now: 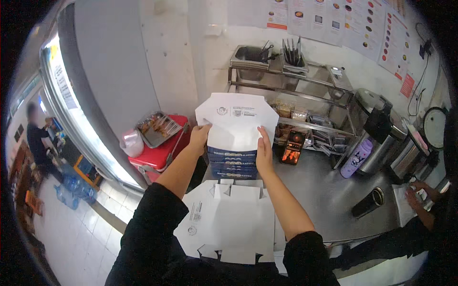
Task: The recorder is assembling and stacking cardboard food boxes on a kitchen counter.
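Observation:
A white cardboard takeaway box [234,128], its flap lid raised, tops a stack of folded dark blue boxes [232,168] on the steel counter. At its left side my left hand [200,139] is closed on the edge, thumb toward the white inside. My right hand [264,150] presses against the opposite side, fingers pointing up along the edge and closed together. Closer to me, beneath my forearms, lie flat white box blanks [234,224] with cut slots and tabs. The lower part of the stack is hidden behind them.
Left of the stack, a red cooler [177,138] carries a metal tray [158,129] of food and a plastic bag. Behind is a steel rack [286,78]. A phone [293,148], purple bottle [357,158] and black tumbler [368,203] stand rightward. Another person's hands [417,198] work far right.

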The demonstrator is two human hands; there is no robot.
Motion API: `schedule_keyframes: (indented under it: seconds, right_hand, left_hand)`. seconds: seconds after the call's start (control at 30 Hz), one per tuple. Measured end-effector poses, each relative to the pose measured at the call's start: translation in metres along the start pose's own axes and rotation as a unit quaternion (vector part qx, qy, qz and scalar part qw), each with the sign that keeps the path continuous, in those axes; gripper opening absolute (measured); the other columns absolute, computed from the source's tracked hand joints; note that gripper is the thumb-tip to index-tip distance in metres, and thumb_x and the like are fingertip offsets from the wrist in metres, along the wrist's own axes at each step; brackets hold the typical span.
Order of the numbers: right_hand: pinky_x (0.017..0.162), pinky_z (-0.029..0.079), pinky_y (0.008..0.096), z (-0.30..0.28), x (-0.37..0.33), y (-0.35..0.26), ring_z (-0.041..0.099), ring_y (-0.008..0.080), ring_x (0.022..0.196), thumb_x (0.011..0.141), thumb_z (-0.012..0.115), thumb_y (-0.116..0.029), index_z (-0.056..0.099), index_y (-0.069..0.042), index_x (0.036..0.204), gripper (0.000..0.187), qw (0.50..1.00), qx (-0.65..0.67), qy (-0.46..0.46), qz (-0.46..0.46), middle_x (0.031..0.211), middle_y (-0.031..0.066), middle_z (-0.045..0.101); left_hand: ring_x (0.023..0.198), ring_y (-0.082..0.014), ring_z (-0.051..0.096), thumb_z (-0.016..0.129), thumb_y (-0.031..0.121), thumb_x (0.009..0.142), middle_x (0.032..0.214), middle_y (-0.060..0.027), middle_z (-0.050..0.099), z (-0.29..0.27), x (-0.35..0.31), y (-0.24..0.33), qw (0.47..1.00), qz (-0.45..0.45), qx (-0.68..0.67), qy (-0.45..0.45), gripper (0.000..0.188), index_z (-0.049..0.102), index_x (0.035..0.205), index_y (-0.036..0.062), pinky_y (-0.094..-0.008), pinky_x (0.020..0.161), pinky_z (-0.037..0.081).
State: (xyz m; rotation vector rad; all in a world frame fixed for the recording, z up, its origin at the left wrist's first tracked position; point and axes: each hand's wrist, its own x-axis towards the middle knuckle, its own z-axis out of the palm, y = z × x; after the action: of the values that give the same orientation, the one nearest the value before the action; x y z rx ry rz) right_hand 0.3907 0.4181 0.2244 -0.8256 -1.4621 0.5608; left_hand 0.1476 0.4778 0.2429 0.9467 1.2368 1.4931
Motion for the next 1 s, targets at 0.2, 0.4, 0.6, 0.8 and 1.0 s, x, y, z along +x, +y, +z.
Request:
schedule_keyframes:
  seconds: [0.2,0.4,0.6,0.8,1.0]
  right_hand:
    - [0.107,0.036,0.0422,-0.056,-0.036,-0.031,0.046,0.0364,0.127,0.086,0.071,-0.025,0.042,-0.001,0.141,0.067,0.985,-0.168,0.028,-0.014,0.137,0.0229,0.048]
    - [0.108,0.029,0.0555,-0.107,-0.173,-0.040,0.038,0.0473,0.131,0.083,0.071,-0.038,0.043,-0.002,0.142,0.074,0.873,-0.434,-0.173,0.140,0.142,0.0297,0.041]
    - [0.111,0.021,0.0606,-0.090,-0.194,-0.055,0.026,0.0520,0.137,0.080,0.073,-0.043,0.040,-0.003,0.145,0.083,0.849,-0.457,-0.212,0.157,0.149,0.0315,0.029]
    - [0.096,0.044,0.0410,-0.092,-0.185,-0.072,0.054,0.0337,0.115,0.082,0.073,-0.013,0.059,-0.001,0.118,0.040,0.928,-0.324,-0.177,0.053,0.132,0.0251,0.052]
    - [0.067,0.050,0.0258,-0.095,-0.167,-0.054,0.062,0.0105,0.075,0.085,0.070,-0.002,0.059,0.003,0.089,0.013,0.971,-0.179,0.027,0.158,0.113,0.0133,0.067]
  left_hand:
    - [0.099,-0.0195,0.058,0.061,0.025,0.092,0.110,-0.0119,0.061,-0.035,-0.055,-0.031,0.992,0.104,-0.033,0.071,0.034,0.059,0.114,-0.0017,-0.0304,0.085,0.047]
    - [0.119,-0.0318,0.054,0.065,0.028,0.090,0.130,-0.0228,0.054,-0.150,-0.208,-0.082,0.918,0.058,0.387,0.057,0.056,0.049,0.130,-0.0070,-0.0382,0.101,0.041]
    - [0.126,-0.0308,0.049,0.062,0.029,0.093,0.137,-0.0281,0.048,-0.158,-0.275,-0.104,0.954,-0.092,0.286,-0.013,0.072,0.028,0.144,-0.0093,-0.0370,0.105,0.038]
    - [0.123,-0.0260,0.051,0.063,0.018,0.093,0.137,-0.0236,0.049,-0.149,-0.290,-0.101,0.991,-0.088,0.094,-0.037,0.068,0.028,0.148,-0.0019,-0.0350,0.104,0.040]
    - [0.127,-0.0256,0.049,0.063,0.014,0.092,0.140,-0.0218,0.048,-0.151,-0.296,-0.109,0.984,0.003,0.174,-0.031,0.066,0.031,0.148,-0.0005,-0.0339,0.102,0.041]
